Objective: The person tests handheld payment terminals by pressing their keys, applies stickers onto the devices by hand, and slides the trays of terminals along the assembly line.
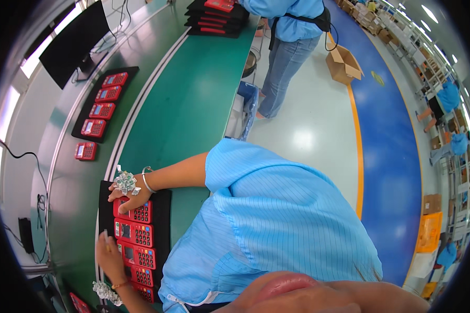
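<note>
A column of several red keypad payment terminals (136, 233) lies on a black foam tray (162, 224). My right hand (133, 197) rests over the topmost terminal, thumb and fingers apart, partly covering its screen end. A crumpled cluster of whitish-green stickers or film (125, 182) sits on the back of that hand, with a silvery bangle at the wrist. My left hand (109, 256) hovers by the left ends of the middle terminals, its fingertips pinched around a small pale bit that I cannot make out. Another whitish clump (106, 293) is at that wrist.
A second black tray (82, 129) with more red terminals and a monitor (74, 44) stand across the green bench (167, 104). Stacked black trays (214, 26) sit at its far end. A co-worker (292, 47) stands beside a blue-lined bin (249, 107); an open carton (343, 65) is on the floor.
</note>
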### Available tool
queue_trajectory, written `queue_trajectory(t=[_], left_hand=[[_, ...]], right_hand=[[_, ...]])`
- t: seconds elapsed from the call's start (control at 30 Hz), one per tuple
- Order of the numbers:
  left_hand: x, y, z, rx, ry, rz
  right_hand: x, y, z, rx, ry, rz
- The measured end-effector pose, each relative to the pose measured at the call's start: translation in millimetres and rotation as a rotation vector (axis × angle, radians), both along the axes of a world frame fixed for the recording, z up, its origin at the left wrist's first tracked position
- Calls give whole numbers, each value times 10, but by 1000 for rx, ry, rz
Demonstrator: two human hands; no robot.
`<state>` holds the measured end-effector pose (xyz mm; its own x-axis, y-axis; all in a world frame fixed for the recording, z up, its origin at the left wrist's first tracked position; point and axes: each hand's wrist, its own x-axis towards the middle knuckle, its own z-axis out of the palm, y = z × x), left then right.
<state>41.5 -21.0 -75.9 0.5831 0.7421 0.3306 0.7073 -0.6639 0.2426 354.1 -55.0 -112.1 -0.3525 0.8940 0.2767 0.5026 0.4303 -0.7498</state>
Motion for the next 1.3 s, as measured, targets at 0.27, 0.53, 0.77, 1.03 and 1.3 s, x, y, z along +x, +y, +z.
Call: queue_trajectory(t=[0.27,0.53,0.77,1.03,1.3], left_hand=[[113,-37,-70,-54,-63,16],[116,-45,-87,-48,-76,27],[55,-61,-64,-53,-60,75],[289,76,-204,-66,-102,-9],[-58,15,-80,-91,-66,48]], right_hand=[[21,1,-43,52,-52,-11],[-6,-18,-28,121,-66,-59],[-65,2,1,44,-64,-37],[465,-177,22,316,85,-222],[3737,-1855,2986,611,432,-941]])
